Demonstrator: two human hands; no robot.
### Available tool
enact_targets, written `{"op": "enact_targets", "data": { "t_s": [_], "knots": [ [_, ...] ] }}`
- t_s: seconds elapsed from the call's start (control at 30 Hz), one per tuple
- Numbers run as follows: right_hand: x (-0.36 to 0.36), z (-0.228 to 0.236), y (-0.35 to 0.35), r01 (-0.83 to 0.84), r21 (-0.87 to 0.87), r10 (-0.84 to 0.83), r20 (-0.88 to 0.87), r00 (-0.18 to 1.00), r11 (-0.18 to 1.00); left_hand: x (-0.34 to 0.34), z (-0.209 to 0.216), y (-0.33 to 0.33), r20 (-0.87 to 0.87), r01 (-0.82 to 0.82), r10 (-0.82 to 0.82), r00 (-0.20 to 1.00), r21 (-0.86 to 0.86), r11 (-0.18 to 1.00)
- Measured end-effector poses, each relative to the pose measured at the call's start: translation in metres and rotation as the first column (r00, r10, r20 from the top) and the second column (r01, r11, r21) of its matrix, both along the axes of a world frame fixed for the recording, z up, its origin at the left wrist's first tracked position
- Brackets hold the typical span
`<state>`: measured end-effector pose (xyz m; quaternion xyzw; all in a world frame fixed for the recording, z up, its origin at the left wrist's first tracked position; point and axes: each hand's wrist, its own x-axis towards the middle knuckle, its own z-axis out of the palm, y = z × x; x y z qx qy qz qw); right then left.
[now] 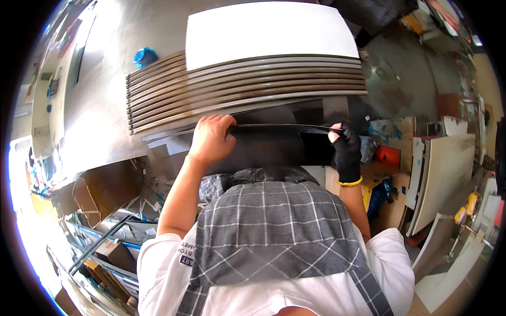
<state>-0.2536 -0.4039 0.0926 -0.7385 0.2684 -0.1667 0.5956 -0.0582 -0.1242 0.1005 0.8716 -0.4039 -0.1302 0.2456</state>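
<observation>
A thin, dark, glossy sheet (pixel 269 145) is between my two hands, its upper edge a fine pale line bowing slightly. My bare left hand (pixel 212 138) is closed over that edge at the left, fingers together and thumb on the near side. At the right end, my right hand (pixel 348 155), in a black glove with a yellow cuff and bare fingertips, pinches the same edge. Just beyond the sheet lies a row of long brownish metal bars (pixel 158 97). A blank white sheet (pixel 269 31) rests over their far right part.
A crumpled blue object (pixel 145 57) sits by the bars' far left end on the metal table (pixel 105 105). Flat boards (pixel 445 179) lean at the right, near an open cardboard box (pixel 392 203). A rack with panels and boxes (pixel 113 253) stands at the lower left.
</observation>
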Motion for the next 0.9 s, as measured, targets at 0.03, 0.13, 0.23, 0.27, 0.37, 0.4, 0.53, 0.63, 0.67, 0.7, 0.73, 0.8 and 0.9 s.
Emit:
{"op": "enact_targets", "data": {
  "t_s": [0.03,0.13,0.23,0.27,0.37,0.4,0.53,0.63,0.67,0.7,0.73,0.8,0.9],
  "knots": [
    [0.002,-0.002,-0.003,0.03,0.001,-0.03,-0.018,0.999,1.0,0.005,0.006,0.008,-0.036,-0.042,0.046,0.998,0.112,0.993],
    [0.007,-0.016,-0.011,0.09,0.052,-0.091,0.022,0.996,0.995,0.024,0.02,0.044,-0.046,-0.117,0.156,0.987,0.473,0.873],
    [0.014,-0.04,-0.026,0.019,0.2,-0.021,0.006,1.0,0.98,0.035,0.025,0.089,0.003,-0.171,0.222,0.975,0.647,0.743],
    [0.017,-0.047,-0.026,0.048,0.255,-0.055,0.017,0.998,0.966,0.035,0.028,0.1,0.009,-0.191,0.241,0.971,0.64,0.745],
    [0.018,-0.072,-0.043,0.044,0.232,-0.033,-0.051,0.998,0.972,0.03,0.034,0.126,0.01,-0.26,0.316,0.949,0.595,0.761],
    [0.019,-0.071,-0.045,0.046,0.23,-0.026,-0.089,0.996,0.972,0.028,0.039,0.128,-0.008,-0.257,0.327,0.945,0.599,0.759],
    [0.022,-0.025,-0.041,-0.006,0.048,0.019,-0.278,0.96,0.999,0.016,0.071,0.129,0.188,-0.37,0.318,0.929,0.492,0.788],
    [0.015,0.024,-0.049,-0.128,-0.147,0.079,-0.299,0.951,0.981,0.009,0.09,0.123,0.461,-0.43,0.301,0.835,0.205,0.879],
    [0.015,0.028,-0.057,-0.174,-0.279,0.106,-0.241,0.965,0.944,0.007,0.097,0.119,0.44,-0.531,0.428,0.789,0.139,0.836],
    [0.02,0.043,-0.062,-0.185,-0.294,0.12,-0.226,0.967,0.938,0.005,0.109,0.11,0.405,-0.62,0.542,0.736,0.081,0.78],
    [0.028,0.061,-0.064,-0.184,-0.32,0.118,-0.213,0.97,0.929,0.006,0.115,0.104,0.309,-0.683,0.654,0.69,-0.018,0.73],
    [0.038,0.087,-0.072,-0.14,-0.291,0.103,-0.139,0.985,0.947,0.017,0.116,0.106,0.205,-0.708,0.731,0.651,-0.184,0.682],
    [0.058,0.106,-0.094,-0.068,-0.358,0.151,0.208,0.966,0.931,0.039,0.108,0.087,0.168,-0.521,0.748,0.642,-0.619,0.587]
  ]
}}
